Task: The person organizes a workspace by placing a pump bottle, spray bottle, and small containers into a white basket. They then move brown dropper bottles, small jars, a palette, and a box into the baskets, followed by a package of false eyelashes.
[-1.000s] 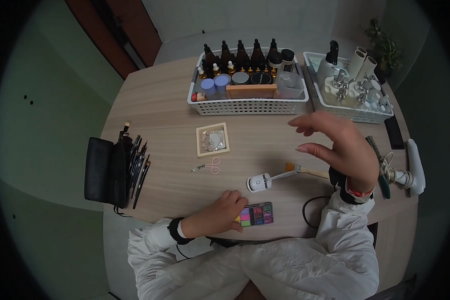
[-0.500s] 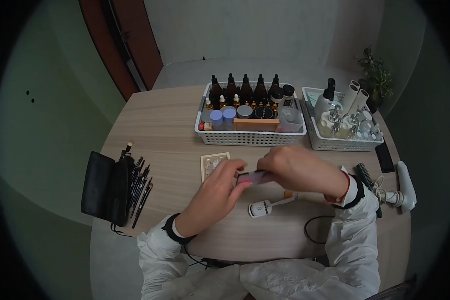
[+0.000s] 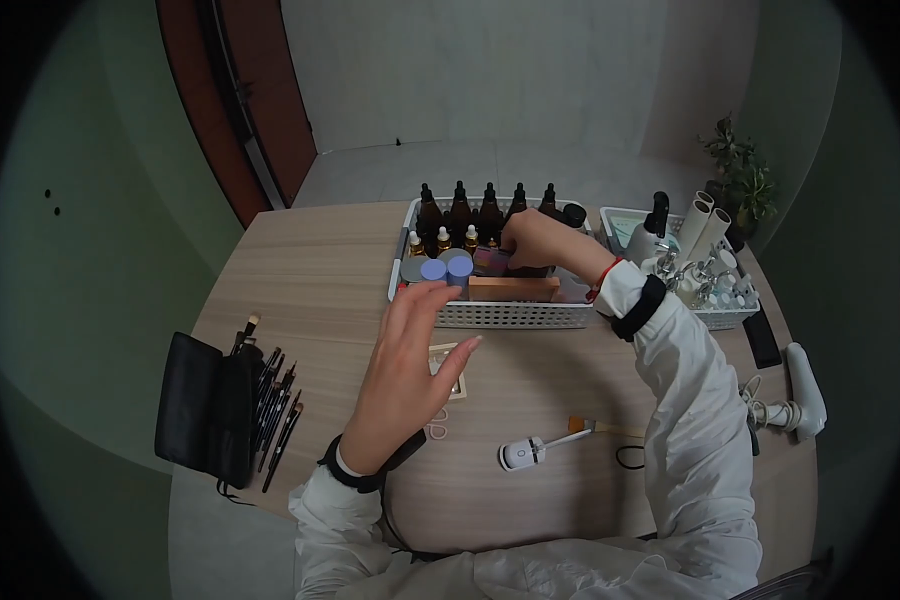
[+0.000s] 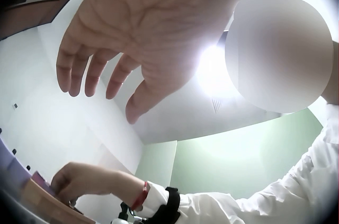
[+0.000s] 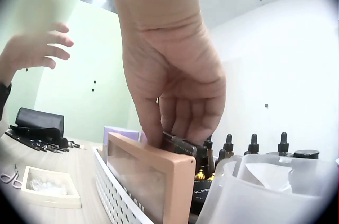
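Observation:
My right hand (image 3: 548, 245) reaches into the left white basket (image 3: 515, 316) and grips a small makeup palette (image 3: 490, 261) with colored pans. In the right wrist view, the thumb and fingers pinch the palette's dark edge (image 5: 183, 144) just behind a peach-framed box (image 5: 177, 163). Jars with lilac lids (image 3: 459, 268) and brown dropper bottles (image 3: 459, 212) stand around it. My left hand (image 3: 400, 375) hovers in front of the basket, holding nothing, its fingers extended and thumb apart. Below it, a small wooden tray (image 3: 457, 385) is partly covered in the head view.
A black brush roll (image 3: 200, 405) with several makeup brushes (image 3: 278, 410) lies at the left. Pink scissors (image 3: 437, 425), a white handheld device (image 3: 521, 454) and an orange-bristled brush (image 3: 582, 425) lie nearer. Another basket (image 3: 722, 319) with pump bottles and a white hair dryer (image 3: 806, 390) stand right.
The palette was on the table under my left hand, then lifted between both hands. Now my right hand alone has carried it forward into the basket, and my left hand has let go.

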Action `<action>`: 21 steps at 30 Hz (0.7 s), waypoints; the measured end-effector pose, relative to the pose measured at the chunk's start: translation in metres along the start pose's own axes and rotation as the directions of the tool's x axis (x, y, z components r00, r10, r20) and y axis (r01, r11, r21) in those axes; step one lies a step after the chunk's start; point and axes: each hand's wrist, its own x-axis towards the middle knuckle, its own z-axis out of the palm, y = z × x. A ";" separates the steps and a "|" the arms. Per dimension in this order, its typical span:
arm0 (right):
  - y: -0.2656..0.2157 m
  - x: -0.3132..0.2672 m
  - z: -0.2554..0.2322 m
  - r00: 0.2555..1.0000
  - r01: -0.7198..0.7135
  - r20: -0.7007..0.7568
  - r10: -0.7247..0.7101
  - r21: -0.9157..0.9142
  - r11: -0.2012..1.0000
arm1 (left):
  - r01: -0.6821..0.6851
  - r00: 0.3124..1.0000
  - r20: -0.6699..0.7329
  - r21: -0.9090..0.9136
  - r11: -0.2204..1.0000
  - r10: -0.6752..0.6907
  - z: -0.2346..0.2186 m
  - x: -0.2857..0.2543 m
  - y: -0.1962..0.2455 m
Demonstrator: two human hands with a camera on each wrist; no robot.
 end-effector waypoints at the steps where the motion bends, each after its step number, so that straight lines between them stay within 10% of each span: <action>1: 0.000 0.002 0.001 0.996 -0.022 0.084 0.024 -0.026 0.999 | 0.024 0.999 -0.033 -0.010 1.000 -0.024 -0.005 0.001 0.000; 21: -0.009 0.026 0.021 0.827 -0.117 0.528 0.192 -0.171 0.978 | 0.077 0.984 -0.158 -0.016 0.997 -0.079 -0.037 0.000 0.000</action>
